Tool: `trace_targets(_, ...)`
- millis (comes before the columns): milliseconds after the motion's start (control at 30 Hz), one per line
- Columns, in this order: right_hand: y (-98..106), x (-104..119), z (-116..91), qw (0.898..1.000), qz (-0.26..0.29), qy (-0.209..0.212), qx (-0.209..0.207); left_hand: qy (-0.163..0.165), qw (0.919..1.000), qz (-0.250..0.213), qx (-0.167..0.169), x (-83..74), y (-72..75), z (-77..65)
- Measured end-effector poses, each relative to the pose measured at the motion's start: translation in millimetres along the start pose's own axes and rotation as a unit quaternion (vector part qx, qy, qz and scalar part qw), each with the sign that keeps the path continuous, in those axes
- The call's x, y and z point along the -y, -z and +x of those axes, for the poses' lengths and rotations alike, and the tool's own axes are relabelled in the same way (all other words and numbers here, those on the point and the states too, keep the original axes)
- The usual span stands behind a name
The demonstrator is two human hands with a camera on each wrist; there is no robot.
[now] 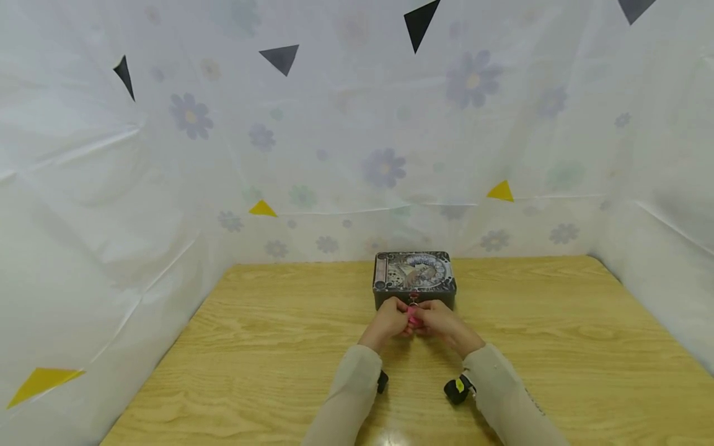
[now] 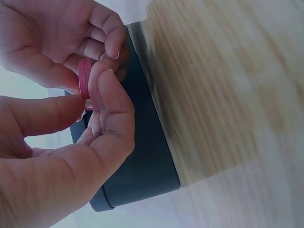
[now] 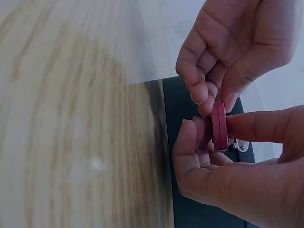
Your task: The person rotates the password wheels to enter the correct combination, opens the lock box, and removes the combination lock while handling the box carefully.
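A pink-red padlock [image 1: 414, 316] hangs at the front of a dark tin box [image 1: 414, 272] with a patterned lid. My left hand [image 1: 390, 322] pinches its left side, while my right hand [image 1: 445, 323] grips the other side between thumb and fingers. In the right wrist view, the padlock [image 3: 219, 126] shows edge-on beside a small metal hasp [image 3: 242, 145] on the box. From the left wrist, the padlock's body [image 2: 84, 78] sits between both hands' fingertips. Fingers hide much of the padlock, and whether its shackle is fastened cannot be told.
The box stands near the back edge of a wood-grain table [image 1: 279, 347]. White floral sheeting [image 1: 334, 155] surrounds the table at the back and sides, with black and yellow triangles on it. A dark wrist camera [image 1: 457, 390] is strapped below the right sleeve.
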State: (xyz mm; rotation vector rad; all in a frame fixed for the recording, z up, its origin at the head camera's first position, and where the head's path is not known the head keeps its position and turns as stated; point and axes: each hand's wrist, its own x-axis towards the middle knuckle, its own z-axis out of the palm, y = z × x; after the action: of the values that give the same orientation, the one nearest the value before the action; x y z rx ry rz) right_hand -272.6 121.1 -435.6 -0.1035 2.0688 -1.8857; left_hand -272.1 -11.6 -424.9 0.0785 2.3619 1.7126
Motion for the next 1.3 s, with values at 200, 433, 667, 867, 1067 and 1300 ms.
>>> trace_targets(200,1.6,0.3,0.1,1.0,0.0,-0.008,0.002,0.005,1.0,0.004,-0.007,-1.8,0.0,-0.8)
trace_targets(433,2.8,-2.4,0.8,1.0,0.01,-0.005,0.0,0.006,0.9999,-0.005,-0.007,-2.3,-1.5,-2.2)
trace_targets(667,4.0,-3.5,1.9,1.0,0.029,-0.005,-0.002,0.009,0.9999,0.006,-0.003,-2.2,-1.1,-1.0)
trace_targets(867,3.2,-4.0,2.3,1.0,0.017,0.004,0.005,0.009,0.9999,0.0,-0.008,-2.5,-2.7,-1.1)
trace_targets(1067,2.6,-3.7,2.9,1.0,0.018,0.013,0.012,0.001,1.0,0.003,-0.009,-1.6,-3.1,-0.2)
trace_targets(1300,0.9,-2.4,0.5,1.0,0.005,0.01,0.015,0.005,0.9999,0.011,-0.001,-2.0,-2.1,-0.8)
